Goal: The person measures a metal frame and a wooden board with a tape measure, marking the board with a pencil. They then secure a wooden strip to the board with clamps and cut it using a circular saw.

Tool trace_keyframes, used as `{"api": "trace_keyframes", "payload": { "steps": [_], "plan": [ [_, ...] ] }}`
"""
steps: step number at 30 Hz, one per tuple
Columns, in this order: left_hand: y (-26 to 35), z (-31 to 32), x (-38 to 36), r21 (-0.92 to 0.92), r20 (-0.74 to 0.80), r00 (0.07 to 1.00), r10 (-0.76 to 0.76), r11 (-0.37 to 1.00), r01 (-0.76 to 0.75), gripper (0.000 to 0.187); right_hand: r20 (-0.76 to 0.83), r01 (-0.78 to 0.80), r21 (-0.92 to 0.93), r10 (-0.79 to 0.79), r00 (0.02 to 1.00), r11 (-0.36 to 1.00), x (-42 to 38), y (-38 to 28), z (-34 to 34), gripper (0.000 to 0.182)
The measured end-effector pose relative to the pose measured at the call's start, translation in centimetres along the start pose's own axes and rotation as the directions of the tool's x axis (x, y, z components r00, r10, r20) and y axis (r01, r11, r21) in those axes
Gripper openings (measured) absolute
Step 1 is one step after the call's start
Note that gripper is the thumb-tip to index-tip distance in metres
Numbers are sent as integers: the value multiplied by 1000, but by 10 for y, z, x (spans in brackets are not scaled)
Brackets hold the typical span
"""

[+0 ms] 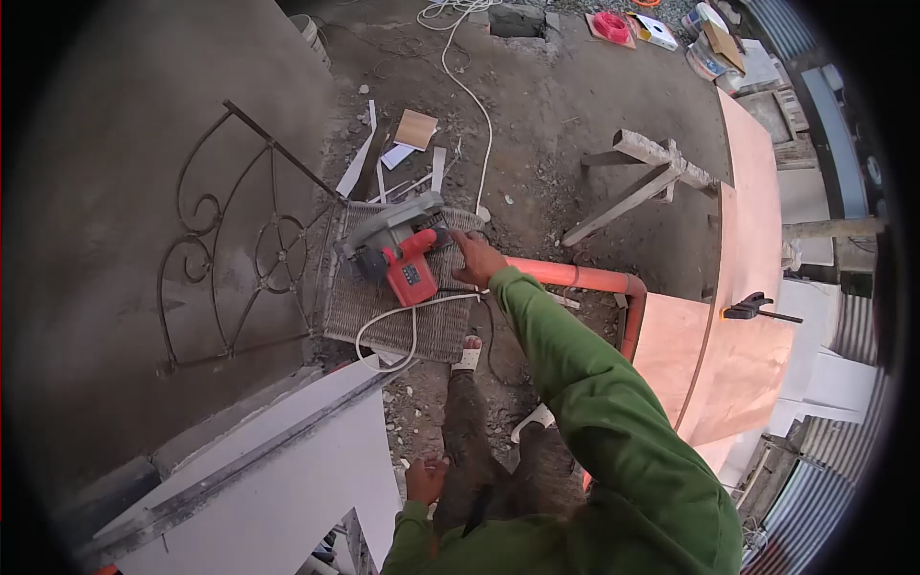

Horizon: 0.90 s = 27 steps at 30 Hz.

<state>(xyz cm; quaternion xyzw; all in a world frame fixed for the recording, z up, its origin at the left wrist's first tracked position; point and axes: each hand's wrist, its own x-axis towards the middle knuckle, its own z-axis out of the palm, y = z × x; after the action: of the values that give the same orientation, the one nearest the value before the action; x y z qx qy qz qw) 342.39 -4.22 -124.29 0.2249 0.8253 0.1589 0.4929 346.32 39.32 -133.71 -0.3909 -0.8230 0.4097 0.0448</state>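
Observation:
A red circular saw [412, 273] with a grey blade guard rests on a woven rattan surface [369, 311]. My right hand [477, 261] reaches to the saw's right side, its fingers apart and the fingertips right by the dark end of the handle. A white cord [369, 331] loops over the near side of the rattan surface. Low beside my leg hangs my left hand [425, 478], loosely curled with its fingers a little apart, near the edge of a white panel [326, 470]. Nothing shows in it.
A curled iron grille [273, 254] lies left of the saw. Offcuts [415, 129] lie beyond it. Right of me are an orange pipe [575, 276], a wooden trestle [661, 163] and plywood sheets [743, 287] with a black clamp [747, 307]. Buckets [707, 62] stand far right.

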Motion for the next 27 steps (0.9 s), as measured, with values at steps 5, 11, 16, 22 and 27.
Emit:
{"api": "trace_keyframes", "payload": {
  "steps": [5, 11, 16, 22, 27],
  "plan": [
    [-36, -25, -15, -33, -90, 973, -214, 977, 212, 39, 301, 220, -119, -177, 937, 968, 114, 13, 35, 49],
    [-94, -8, -5, -126, -87, 979, -185, 977, 173, 36, 410, 235, -26, -204, 889, 972, 112, 7, 38, 41],
    [-51, -27, 15, -307, 21, 995, -101, 946, 103, 30, 137, 32, 171, -56, 989, 985, 29, -39, 53, 28],
    [-19, -53, 17, -372, -56, 998, 16, 928, -36, 18, -2, -276, 566, 337, 942, 777, -154, -81, 54, 42],
    [42, -76, 46, -119, -272, 900, 342, 916, -384, 31, -19, -342, 678, 481, 876, 651, -307, -98, 49, 36]
  ]
}}
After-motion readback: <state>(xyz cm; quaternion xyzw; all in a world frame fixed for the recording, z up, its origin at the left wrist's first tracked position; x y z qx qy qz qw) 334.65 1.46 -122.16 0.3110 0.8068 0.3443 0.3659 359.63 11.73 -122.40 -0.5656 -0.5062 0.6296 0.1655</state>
